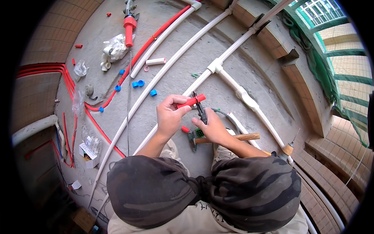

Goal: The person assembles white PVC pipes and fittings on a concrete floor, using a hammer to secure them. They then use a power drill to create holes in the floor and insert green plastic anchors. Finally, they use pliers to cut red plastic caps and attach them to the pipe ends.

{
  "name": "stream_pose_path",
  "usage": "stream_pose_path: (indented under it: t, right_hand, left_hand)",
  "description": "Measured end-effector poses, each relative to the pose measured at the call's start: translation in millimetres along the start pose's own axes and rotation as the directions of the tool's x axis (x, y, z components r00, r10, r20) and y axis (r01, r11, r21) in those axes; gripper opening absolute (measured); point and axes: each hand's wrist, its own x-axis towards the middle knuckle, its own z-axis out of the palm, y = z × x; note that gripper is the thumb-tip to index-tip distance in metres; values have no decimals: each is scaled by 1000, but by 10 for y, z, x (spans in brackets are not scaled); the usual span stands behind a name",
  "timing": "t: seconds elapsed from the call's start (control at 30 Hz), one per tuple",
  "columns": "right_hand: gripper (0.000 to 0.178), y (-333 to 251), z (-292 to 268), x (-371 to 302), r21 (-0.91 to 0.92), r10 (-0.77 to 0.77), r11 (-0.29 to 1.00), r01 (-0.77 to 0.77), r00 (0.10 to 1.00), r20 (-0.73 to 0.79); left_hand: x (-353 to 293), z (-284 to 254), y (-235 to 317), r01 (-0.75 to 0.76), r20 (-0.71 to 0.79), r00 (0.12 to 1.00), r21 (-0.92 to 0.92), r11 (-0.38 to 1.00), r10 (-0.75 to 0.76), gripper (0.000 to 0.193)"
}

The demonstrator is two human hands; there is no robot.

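My left hand [170,117] pinches a short piece of red plastic pipe [187,102] between thumb and fingers. In my right hand [214,127] is a pair of dark-handled pliers [202,115], its jaws across the red pipe near the free right end. Below my hands, a hammer [247,137] with a wooden handle lies near my feet, its shaft partly behind my right forearm. Beside the hammer head sit a small red pipe offcut [185,129] and a green bristly-looking piece [199,132].
Long white pipes [171,67] and a red conduit [155,36] cross the concrete floor. Blue caps [138,83], a white pipe piece [156,61] and a bag of white fittings [115,50] lie ahead. A red-ended tool [129,29] is farther off; a small box [89,155] stands left.
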Motion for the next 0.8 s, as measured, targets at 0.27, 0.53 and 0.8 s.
stream_pose_path:
  t: [0.27,0.53,0.8]
  right_hand:
    - [49,-120,-64,-80,-49,37,998,-41,996,-79]
    - [49,183,5,49,59,136,988,-141,987,80]
    - [50,24,-48,121,131,283,916,-379,842,458]
  left_hand:
    - [55,24,63,66,68,996,-84,994,-61,24]
    - [105,-28,-112,176,16,983,201,964,-183,18]
    - [-30,-114,-197,193,-85,980,168,967,-181,17]
